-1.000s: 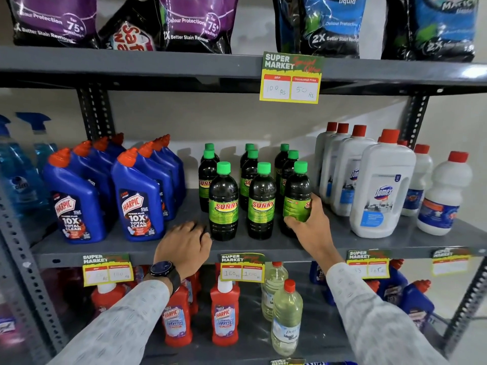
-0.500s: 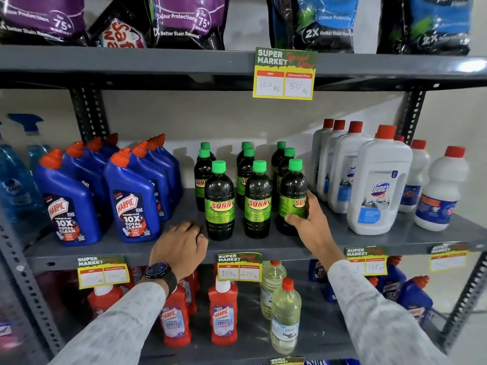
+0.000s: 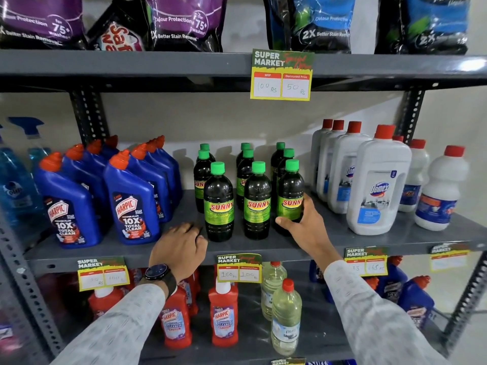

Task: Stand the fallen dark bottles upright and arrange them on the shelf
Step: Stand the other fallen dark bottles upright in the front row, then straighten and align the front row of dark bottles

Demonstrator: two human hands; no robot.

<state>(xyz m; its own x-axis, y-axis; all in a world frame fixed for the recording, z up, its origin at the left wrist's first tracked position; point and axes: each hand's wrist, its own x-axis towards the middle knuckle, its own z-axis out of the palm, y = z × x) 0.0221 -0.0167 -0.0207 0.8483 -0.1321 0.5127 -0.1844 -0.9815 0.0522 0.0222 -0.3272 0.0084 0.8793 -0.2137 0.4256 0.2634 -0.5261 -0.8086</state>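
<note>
Several dark bottles with green caps and green SUNNY labels stand upright in three rows on the grey middle shelf (image 3: 263,246). In the front row are a left bottle (image 3: 218,204), a middle bottle (image 3: 257,204) and a right bottle (image 3: 290,196). My right hand (image 3: 305,222) wraps around the lower part of the right front bottle, label facing me. My left hand (image 3: 181,248) rests on the shelf edge, fingers curled, just left of the front left bottle, holding nothing.
Blue Harpic bottles (image 3: 131,201) stand to the left, white Domex bottles (image 3: 376,185) to the right. Price tags (image 3: 239,268) hang on the shelf edge. Red Harpic bottles (image 3: 223,314) and pale bottles (image 3: 286,317) fill the lower shelf. Detergent pouches (image 3: 184,22) sit above.
My right hand has turned the right front bottle so its SUNNY label faces forward. The left hand stays by the shelf edge.
</note>
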